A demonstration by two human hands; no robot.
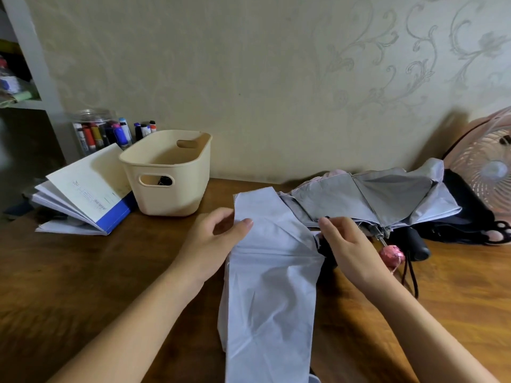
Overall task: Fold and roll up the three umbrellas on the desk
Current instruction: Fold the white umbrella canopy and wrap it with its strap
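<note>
Nearest me, the pale umbrella (265, 286) lies lengthwise away from me on the surface (83, 286). My left hand (213, 244) pinches its cloth; my right hand (351, 244) grips its dark edge. One basket (168, 172) stands left; two more umbrellas, grey (373, 197) and black (464, 214), lie crosswise right.

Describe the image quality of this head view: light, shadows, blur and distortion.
Head view: soft, even indoor light with no harsh glare; the fan throws a dim shadow on the wall to its left. Wide-angle distortion bends the shelf at the left edge and stretches the forearms. The corners are smeared, and the desk grain looks blurred. The centre, with the pale umbrella and basket, is sharpest.
</note>
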